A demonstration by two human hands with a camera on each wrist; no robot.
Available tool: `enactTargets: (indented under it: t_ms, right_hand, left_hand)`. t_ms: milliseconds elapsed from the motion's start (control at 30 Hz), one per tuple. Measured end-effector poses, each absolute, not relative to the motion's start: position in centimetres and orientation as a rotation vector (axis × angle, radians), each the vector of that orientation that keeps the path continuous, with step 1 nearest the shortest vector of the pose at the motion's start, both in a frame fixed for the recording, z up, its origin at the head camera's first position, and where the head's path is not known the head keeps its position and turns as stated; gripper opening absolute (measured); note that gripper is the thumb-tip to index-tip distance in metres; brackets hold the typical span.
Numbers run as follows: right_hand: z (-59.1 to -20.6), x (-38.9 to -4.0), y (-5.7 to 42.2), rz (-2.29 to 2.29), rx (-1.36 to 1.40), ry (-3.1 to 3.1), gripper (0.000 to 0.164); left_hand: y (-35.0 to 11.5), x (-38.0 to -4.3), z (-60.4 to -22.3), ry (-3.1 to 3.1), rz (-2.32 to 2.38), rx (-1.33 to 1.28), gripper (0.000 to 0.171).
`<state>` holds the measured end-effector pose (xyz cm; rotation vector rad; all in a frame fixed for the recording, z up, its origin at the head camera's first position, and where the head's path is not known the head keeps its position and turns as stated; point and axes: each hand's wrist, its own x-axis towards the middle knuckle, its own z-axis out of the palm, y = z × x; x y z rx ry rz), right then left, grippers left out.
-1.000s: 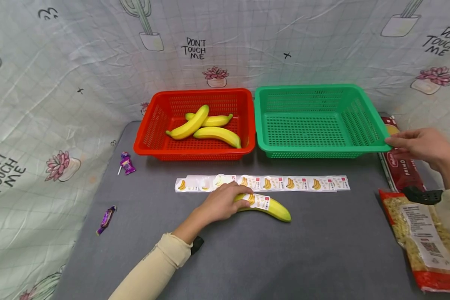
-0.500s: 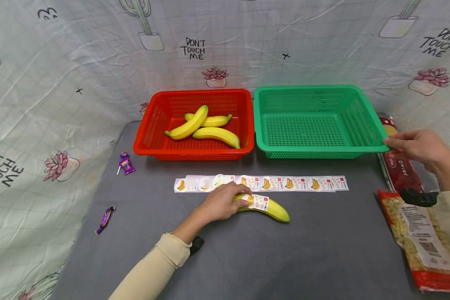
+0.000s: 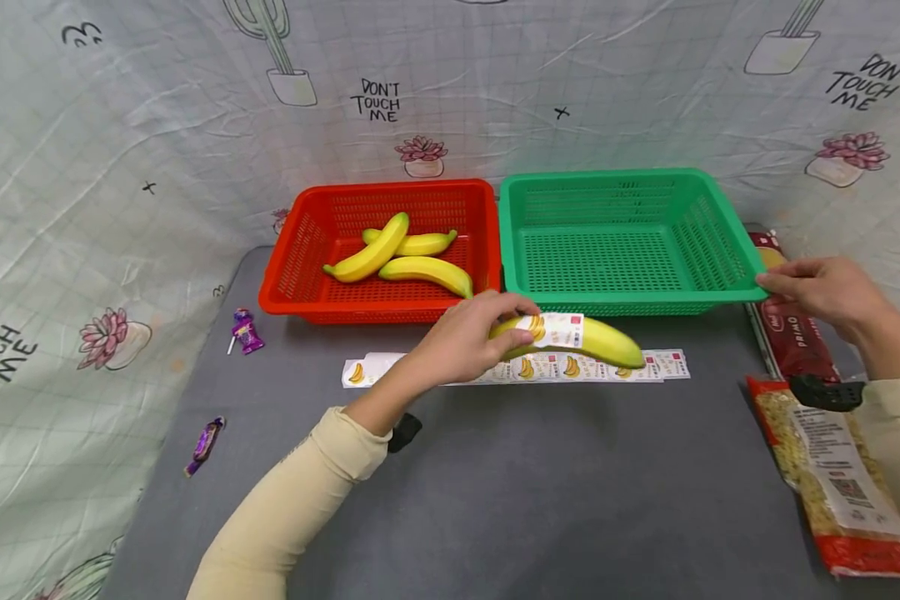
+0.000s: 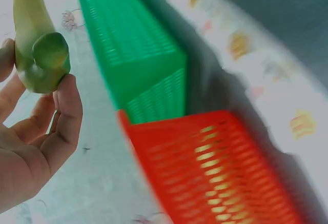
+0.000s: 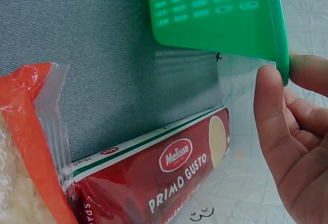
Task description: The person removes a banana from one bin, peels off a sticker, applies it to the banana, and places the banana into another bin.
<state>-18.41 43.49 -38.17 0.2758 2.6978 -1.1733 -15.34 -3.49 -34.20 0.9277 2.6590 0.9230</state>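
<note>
Head view, banana (image 3: 598, 340) in left hand (image 3: 471, 340), right hand (image 3: 828, 292) pinching green basket (image 3: 630, 297)

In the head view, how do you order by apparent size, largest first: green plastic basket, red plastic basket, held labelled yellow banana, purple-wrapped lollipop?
Green basket and red basket: too alike to rank
Labelled yellow banana
Purple-wrapped lollipop

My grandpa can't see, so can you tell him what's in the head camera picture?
A left hand holds a banana with a sticker on it above a gray table, while the right hand pinches a green basket by its rim. Three more bananas lie in a red basket.
</note>
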Motion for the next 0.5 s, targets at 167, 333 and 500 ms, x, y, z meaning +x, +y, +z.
enactTargets:
  t_ms: [167,333,500]
  right_hand:
    - [-37.7,-18.0,43.8,-1.176,0.236,2.663,0.066]
    - [-37.3,-17.8,43.8,-1.159,0.221,2.625,0.067]
    - [-37.1,-17.9,43.8,-1.141,0.216,2.622,0.071]
  left_hand:
    - [-0.4,-19.3,-32.4,2.665,0.913,0.935,0.034]
    - [3.2,-23.0,-32.5,2.680,0.824,0.862,0.036]
    - [6.7,-25.9,-33.5,2.684,0.740,0.744,0.039]
